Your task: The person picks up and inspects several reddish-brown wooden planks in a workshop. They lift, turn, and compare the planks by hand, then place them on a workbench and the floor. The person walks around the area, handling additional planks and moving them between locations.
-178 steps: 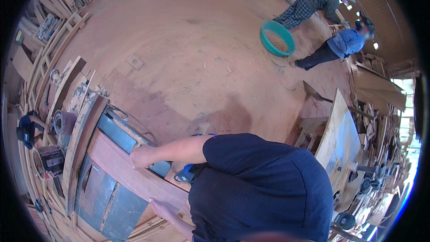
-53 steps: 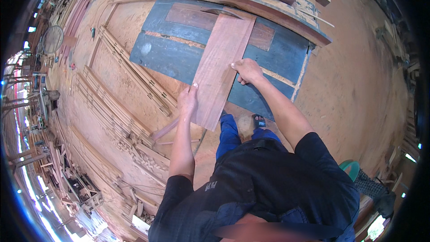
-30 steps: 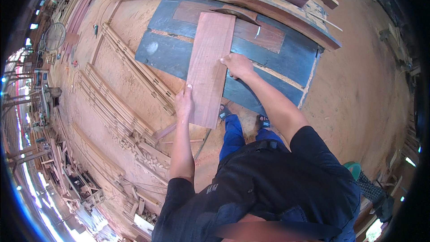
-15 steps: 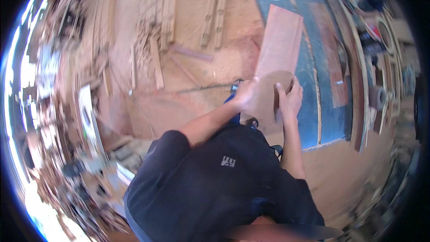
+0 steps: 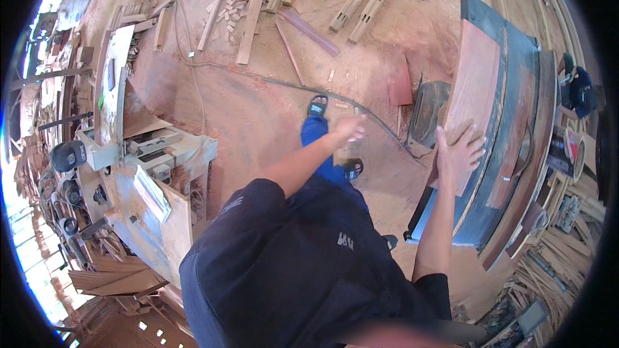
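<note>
In my head feed, the reddish board (image 5: 475, 77) lies on the blue table (image 5: 481, 219) at two o'clock, partly under the right hand (image 5: 459, 153), its fingers spread. The left hand (image 5: 350, 130), loosely open, holds nothing near centre. I'd press flat, evenly, clear of the dark curved blade (image 5: 527, 149) toward three o'clock.

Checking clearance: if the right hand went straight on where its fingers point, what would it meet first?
The board: the right hand seems to rest on it. Just past its edge comes the blue table. Exact fingertip height is hard to tell.
</note>
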`<state>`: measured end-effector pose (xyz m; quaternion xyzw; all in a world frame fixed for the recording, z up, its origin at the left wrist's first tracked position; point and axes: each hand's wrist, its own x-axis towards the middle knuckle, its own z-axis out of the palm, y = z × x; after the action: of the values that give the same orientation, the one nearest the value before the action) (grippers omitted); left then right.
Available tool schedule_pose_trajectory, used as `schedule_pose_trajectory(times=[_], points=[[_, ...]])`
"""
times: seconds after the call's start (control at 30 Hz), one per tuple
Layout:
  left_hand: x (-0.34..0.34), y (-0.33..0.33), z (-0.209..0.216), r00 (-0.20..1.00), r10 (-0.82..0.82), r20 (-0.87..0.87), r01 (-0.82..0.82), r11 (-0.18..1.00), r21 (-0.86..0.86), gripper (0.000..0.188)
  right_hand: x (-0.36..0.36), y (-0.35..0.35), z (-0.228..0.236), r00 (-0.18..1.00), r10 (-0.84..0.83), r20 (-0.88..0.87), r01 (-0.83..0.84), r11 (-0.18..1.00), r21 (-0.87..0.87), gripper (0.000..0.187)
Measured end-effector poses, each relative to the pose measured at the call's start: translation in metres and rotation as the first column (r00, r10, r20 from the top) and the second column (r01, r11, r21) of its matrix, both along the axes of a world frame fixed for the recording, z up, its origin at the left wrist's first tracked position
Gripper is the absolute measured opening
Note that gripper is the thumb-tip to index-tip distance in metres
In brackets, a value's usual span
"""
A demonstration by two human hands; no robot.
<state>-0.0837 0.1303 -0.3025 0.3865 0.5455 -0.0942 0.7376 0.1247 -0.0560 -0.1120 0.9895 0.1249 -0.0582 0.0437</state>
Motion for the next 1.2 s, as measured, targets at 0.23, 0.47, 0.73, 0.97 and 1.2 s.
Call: schedule_pose_trajectory(times=[0.23, 0.47, 0.73, 0.97, 1.2], points=[[-0.088, 0.158, -0.184, 0.861, -0.418, -0.289, 0.503, 0.778, 0.376, 0.028, 0.032, 0.032, -0.012, 0.996, 0.054, 0.071, -0.058, 0.997, 0.045, 0.103], [-0.088, 0.296, -0.35, 0.663, -0.517, -0.541, 0.723, 0.629, 0.286, 0.033, 0.053, 0.002, -0.041, 0.934, 0.325, 0.145, -0.352, 0.905, 0.237, 0.099], [-0.09, 0.367, -0.495, 0.557, -0.379, -0.739, 0.709, 0.681, 0.184, 0.048, 0.048, -0.007, -0.07, 0.983, 0.184, 0.005, -0.184, 0.983, 0.02, 0.1], [-0.109, 0.34, -0.63, 0.785, -0.198, -0.587, 0.345, 0.927, 0.148, 0.043, 0.041, 0.0, -0.08, 0.996, -0.006, -0.086, 0.003, 0.999, -0.035, 0.102], [-0.096, 0.312, -0.503, 0.684, 0.721, -0.115, -0.722, 0.644, -0.253, 0.047, 0.032, -0.023, -0.067, 0.971, -0.183, -0.155, 0.195, 0.979, 0.064, 0.103]])
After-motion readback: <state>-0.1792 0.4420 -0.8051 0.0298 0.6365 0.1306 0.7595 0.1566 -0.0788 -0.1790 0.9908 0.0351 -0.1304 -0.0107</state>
